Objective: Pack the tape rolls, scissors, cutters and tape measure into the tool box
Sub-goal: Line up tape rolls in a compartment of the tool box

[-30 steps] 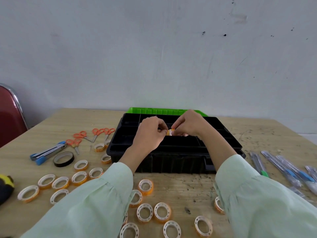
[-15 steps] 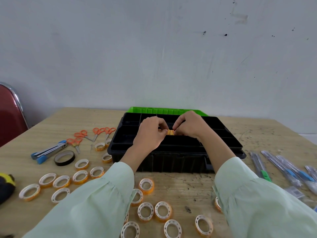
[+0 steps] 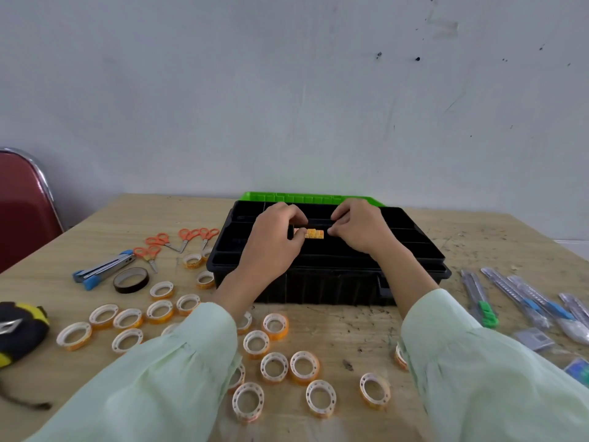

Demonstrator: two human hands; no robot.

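The black tool box (image 3: 318, 283) stands open in the middle of the table, its green lid (image 3: 287, 197) folded back. My left hand (image 3: 274, 237) and my right hand (image 3: 360, 228) are over a middle compartment, pressing from both ends on a short row of orange tape rolls (image 3: 310, 233) set on edge. Several loose tape rolls (image 3: 274, 366) lie on the table in front of the box and to its left. Orange scissors (image 3: 186, 236) lie left of the box, cutters (image 3: 522, 298) to its right, and a yellow-black tape measure (image 3: 19, 330) at the far left.
A black tape roll (image 3: 130, 280) and blue-tipped cutters (image 3: 102, 271) lie left of the box. A red chair (image 3: 22, 218) stands past the table's left edge. A grey wall rises close behind the table. Small packets (image 3: 535, 339) lie at the right.
My two hands have drawn slightly apart over the box, and more of the row of orange rolls shows between the fingertips. Nothing on the table has moved.
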